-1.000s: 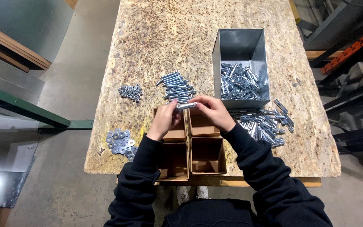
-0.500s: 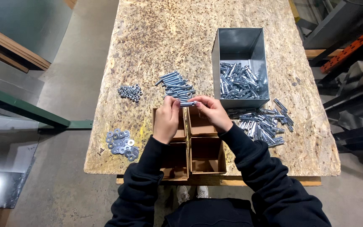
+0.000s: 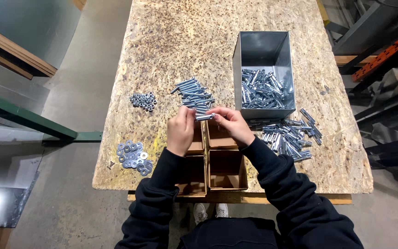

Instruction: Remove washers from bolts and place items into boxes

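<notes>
rough chipboard tabletop [image 3: 171,55] carries an open grey metal bin [image 3: 263,50] of bolts, loose silver bolt piles [image 3: 194,94] and brown cardboard divider boxes [image 3: 226,170]. above the boxes, left hand [image 3: 180,131] and right hand [image 3: 231,124] pinch opposite ends of one short silver bolt [image 3: 206,116], fingertips closed on it. small nuts [image 3: 144,100] and flat washers [image 3: 133,154] lie well apart at left.

You look down on a chipboard workbench [image 3: 254,27] standing on grey concrete floor [image 3: 84,106]. Left of the workbench sit a green steel frame [image 3: 19,117] and stacked boards [image 3: 14,50]; right of it, dark metal racking [image 3: 383,106].
</notes>
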